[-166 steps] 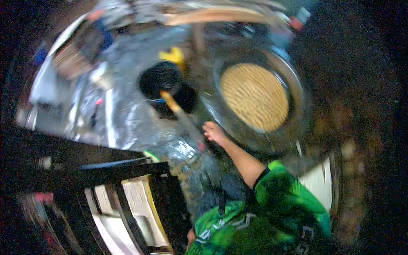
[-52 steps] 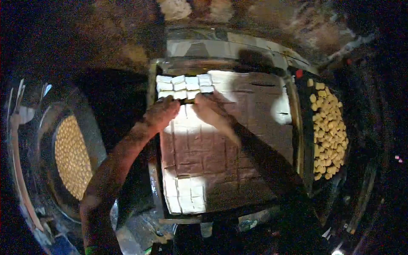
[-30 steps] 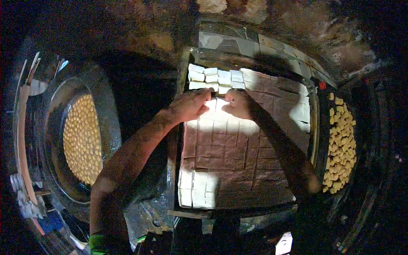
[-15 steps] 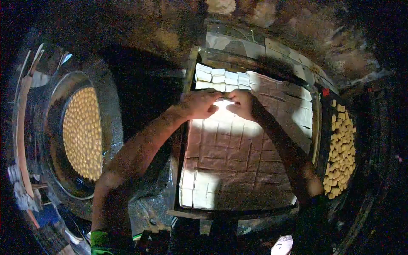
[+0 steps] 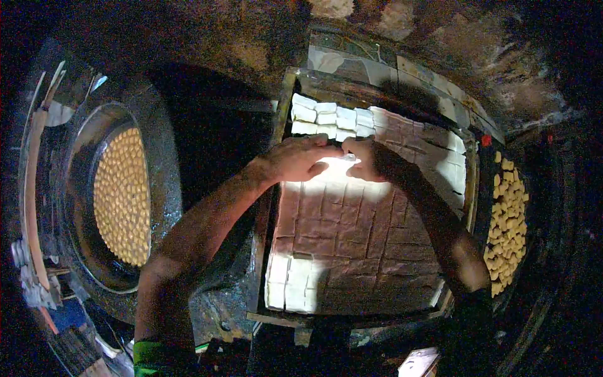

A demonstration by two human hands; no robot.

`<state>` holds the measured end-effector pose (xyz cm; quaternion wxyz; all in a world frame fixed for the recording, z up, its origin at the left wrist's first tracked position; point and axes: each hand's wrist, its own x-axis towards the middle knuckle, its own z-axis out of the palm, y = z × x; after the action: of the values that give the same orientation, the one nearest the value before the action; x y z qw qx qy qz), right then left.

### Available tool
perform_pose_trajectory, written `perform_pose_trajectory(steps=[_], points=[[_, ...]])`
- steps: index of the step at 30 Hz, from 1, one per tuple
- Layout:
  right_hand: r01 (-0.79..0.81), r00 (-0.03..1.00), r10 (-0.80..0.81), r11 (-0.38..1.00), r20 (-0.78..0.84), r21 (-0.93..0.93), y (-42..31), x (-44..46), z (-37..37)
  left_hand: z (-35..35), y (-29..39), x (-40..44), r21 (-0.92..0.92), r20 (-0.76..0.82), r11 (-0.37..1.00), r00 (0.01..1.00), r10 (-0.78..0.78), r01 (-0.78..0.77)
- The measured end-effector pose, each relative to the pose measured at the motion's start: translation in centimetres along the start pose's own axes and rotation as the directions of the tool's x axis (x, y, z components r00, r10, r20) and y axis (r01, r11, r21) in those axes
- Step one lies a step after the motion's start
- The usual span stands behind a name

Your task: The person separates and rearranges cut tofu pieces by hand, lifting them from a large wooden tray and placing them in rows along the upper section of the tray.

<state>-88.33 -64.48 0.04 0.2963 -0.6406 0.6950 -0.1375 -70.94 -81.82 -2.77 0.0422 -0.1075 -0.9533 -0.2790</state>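
Nearest, a green sleeve cuff point(image 5: 147, 359) rings the left forearm point(image 5: 201, 220). The wooden frame point(image 5: 282, 318) runs its near board just beyond, its left end jutting a little past the slab. Inside it lies the pale, tofu-like slab point(image 5: 345, 229), cut by a grid of lines and reaching close to the boards, its near left corner brightly lit.

To the left, well apart from the frame, a round pan point(image 5: 81, 188) holds many tan pieces point(image 5: 122, 195); a dark gap separates the two, and the left forearm spans it. To the right, a heap of tan cubes point(image 5: 507, 226) sits just beside the frame's right board, a much narrower margin. The right forearm point(image 5: 449, 239) slants over the slab's right part.

Over the slab's far left part, the left hand point(image 5: 303, 159) has half-bent fingers with the thumb spread away; the right hand point(image 5: 375, 159) is more tightly curled. Their fingertips nearly meet; whether either grips a piece, I cannot tell.

Just beyond them, small white blocks point(image 5: 325, 118) stand in rows near the frame's far left corner. Tiles point(image 5: 370, 68) and a mottled wall point(image 5: 251, 47) lie farthest.
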Motion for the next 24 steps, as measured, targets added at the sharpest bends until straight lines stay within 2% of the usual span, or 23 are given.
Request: perform_pose_trajectory(steps=[2,4,5,7,8,10,11,13,14,15,16,17,18,19,20,21,22,23,24], points=[[0.014,1.000,-0.013,0.999,-0.018,0.035,0.5,0.0,0.1,0.2,0.1,-0.2,-0.011,0.045,1.000,0.999,-0.021,0.022],[0.138,0.989,-0.132,0.986,-0.067,0.097,1.0,-0.1,0.0,0.6,0.1,-0.5,-0.039,-0.213,0.997,0.976,0.052,-0.062],[0.134,0.990,-0.128,0.986,-0.065,0.101,1.6,-0.1,0.5,0.6,-0.3,-0.5,-0.045,-0.211,0.997,0.976,0.052,-0.063],[0.237,0.959,-0.217,0.966,-0.181,0.101,2.7,0.0,1.7,0.1,-1.4,-0.2,0.055,-0.023,0.998,0.999,0.037,-0.036],[0.235,0.960,-0.214,0.966,-0.180,0.105,2.2,-0.1,1.6,0.0,-1.6,-0.2,0.073,0.038,0.997,0.999,0.002,-0.004],[0.000,0.995,0.007,0.998,-0.096,0.068,0.3,-0.6,1.1,-0.2,-1.4,-0.3,0.128,0.056,0.992,0.998,-0.017,0.009],[0.002,0.995,0.005,0.997,-0.098,0.071,0.3,-0.8,1.4,-0.5,-1.2,-0.3,0.186,0.069,0.982,0.997,-0.034,0.021],[0.072,0.967,-0.093,0.993,-0.237,-0.099,0.0,-1.2,2.1,-0.2,0.2,-0.6,0.257,0.093,0.966,0.994,-0.054,0.028],[0.074,0.967,-0.096,0.992,-0.237,-0.100,0.4,-1.4,3.0,-0.1,0.8,-0.6,0.323,0.113,0.946,0.991,-0.074,0.034],[0.174,0.886,-0.289,0.932,-0.362,-0.317,0.8,-1.6,4.1,-0.1,0.7,-0.6,0.324,0.112,0.946,0.991,-0.076,0.036],[0.225,0.760,-0.487,0.819,-0.430,-0.529,1.5,-1.7,5.0,0.0,0.7,-0.6,0.343,0.055,0.939,0.998,0.005,-0.023],[0.225,0.761,-0.485,0.820,-0.430,-0.527,1.3,-1.7,4.4,0.2,0.7,-0.6,0.363,0.001,0.928,0.996,0.088,-0.082],[0.140,0.896,-0.234,0.955,-0.378,-0.261,0.7,-1.7,3.0,-0.5,1.3,-0.5,0.346,-0.001,0.937,0.998,0.057,-0.053],[-0.009,0.970,0.011,1.000,-0.243,0.008,0.2,-1.8,1.7,-1.1,1.8,-0.4,0.329,-0.003,0.944,1.000,0.025,-0.023],[0.069,0.967,-0.040,0.992,-0.251,0.110,0.1,-2.2,0.8,-1.6,2.5,-0.4,0.275,0.000,0.961,1.000,-0.023,0.022],[0.066,0.967,-0.036,0.991,-0.251,0.114,0.6,-2.1,1.3,-2.4,3.4,-0.2,0.222,0.005,0.973,0.998,-0.069,0.066],[0.136,0.980,-0.110,0.979,-0.167,0.149,1.2,-2.1,2.0,-3.1,4.5,-0.2,0.223,0.214,0.953,0.944,-0.253,0.205],[0.203,0.978,-0.190,0.961,-0.086,0.188,1.4,-2.1,2.3,-1.8,3.9,-0.6,0.223,0.216,0.954,0.944,-0.249,0.201],[0.164,0.986,-0.168,0.960,-0.004,0.225,0.8,-2.3,2.3,0.4,2.3,-1.3,0.221,0.131,0.968,0.980,-0.150,0.118]])
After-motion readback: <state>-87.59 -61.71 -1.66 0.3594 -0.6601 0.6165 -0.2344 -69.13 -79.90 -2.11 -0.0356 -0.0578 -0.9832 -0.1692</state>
